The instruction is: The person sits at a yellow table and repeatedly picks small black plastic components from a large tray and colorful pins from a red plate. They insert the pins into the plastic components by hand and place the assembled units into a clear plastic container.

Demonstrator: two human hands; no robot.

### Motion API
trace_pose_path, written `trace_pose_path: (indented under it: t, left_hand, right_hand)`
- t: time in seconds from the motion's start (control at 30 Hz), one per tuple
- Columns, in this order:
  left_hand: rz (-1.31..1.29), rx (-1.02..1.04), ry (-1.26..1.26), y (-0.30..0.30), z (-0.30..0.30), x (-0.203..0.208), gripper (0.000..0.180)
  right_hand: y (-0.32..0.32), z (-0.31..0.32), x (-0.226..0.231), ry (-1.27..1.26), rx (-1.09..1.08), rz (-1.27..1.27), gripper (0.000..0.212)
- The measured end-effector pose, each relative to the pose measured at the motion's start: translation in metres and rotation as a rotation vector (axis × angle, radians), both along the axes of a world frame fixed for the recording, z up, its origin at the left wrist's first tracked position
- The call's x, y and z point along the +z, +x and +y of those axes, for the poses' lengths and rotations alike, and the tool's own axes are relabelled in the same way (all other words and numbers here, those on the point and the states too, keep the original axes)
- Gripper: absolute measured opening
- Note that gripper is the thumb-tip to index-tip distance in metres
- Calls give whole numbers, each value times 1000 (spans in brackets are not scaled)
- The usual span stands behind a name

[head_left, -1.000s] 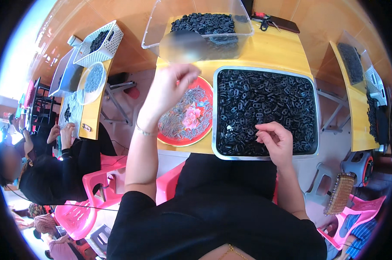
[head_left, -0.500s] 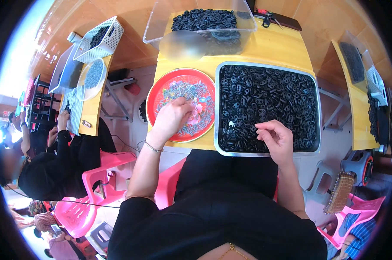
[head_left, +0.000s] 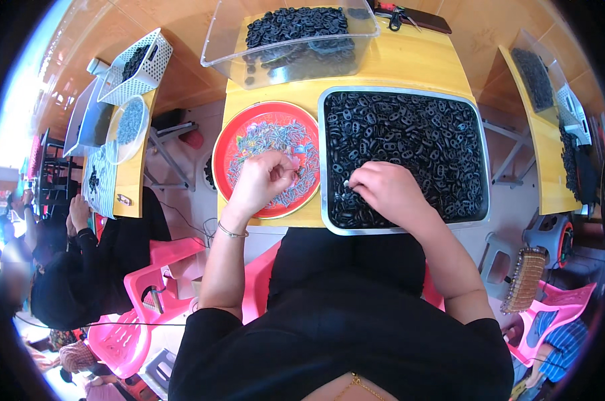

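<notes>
My left hand hovers over a round red tray that holds many small, thin grey metal pieces, perhaps pins or screws. Its thumb and fingertips are pinched together, and what is between them is too small to make out. Over the left part of a rectangular steel tray, my right hand has its fingers curled in a pinch above the small black oval pieces with two holes that fill the tray. Its fingertips are partly hidden, close to a small whitish spot.
A clear plastic bin of black pieces stands at the back of the yellow table, with scissors behind to the right. At left, a co-worker sits at another table with a white basket. Pink chairs stand nearby.
My right hand has moved left and farther in over the black pieces, its fingers turned toward the tray's left side. My left hand stays above the red tray, pinched.
</notes>
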State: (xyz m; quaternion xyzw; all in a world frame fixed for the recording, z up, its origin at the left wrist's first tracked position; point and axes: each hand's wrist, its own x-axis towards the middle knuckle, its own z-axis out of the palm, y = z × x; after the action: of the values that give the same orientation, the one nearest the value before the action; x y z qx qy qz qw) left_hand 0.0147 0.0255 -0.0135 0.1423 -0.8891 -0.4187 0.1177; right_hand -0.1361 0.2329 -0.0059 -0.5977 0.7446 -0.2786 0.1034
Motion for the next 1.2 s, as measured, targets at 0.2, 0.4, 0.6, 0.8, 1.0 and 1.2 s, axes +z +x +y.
trace_pose_path:
  t: [0.2,0.4,0.6,0.8,1.0,1.2]
  left_hand:
    - [134,53,610,5,10,-10,7]
    - [230,30,914,-2,31,-6,11]
    - [192,12,1056,-8,41,-8,9]
    - [298,-4,1080,-17,57,-10,16]
    - [330,-30,1104,-21,63,-7,25]
    - [335,-47,1090,-21,66,-1,28]
  right_hand:
    - [10,-20,-5,183,12,167,12]
    - [14,-24,-10,191,-32,217,8]
    - [12,-18,-11,58,-115,-54,11]
    - [11,-6,7,-327,-182,-826,14]
    - [18,1,16,-372,-210,-914,15]
    - [19,1,13,-369,-228,-871,16]
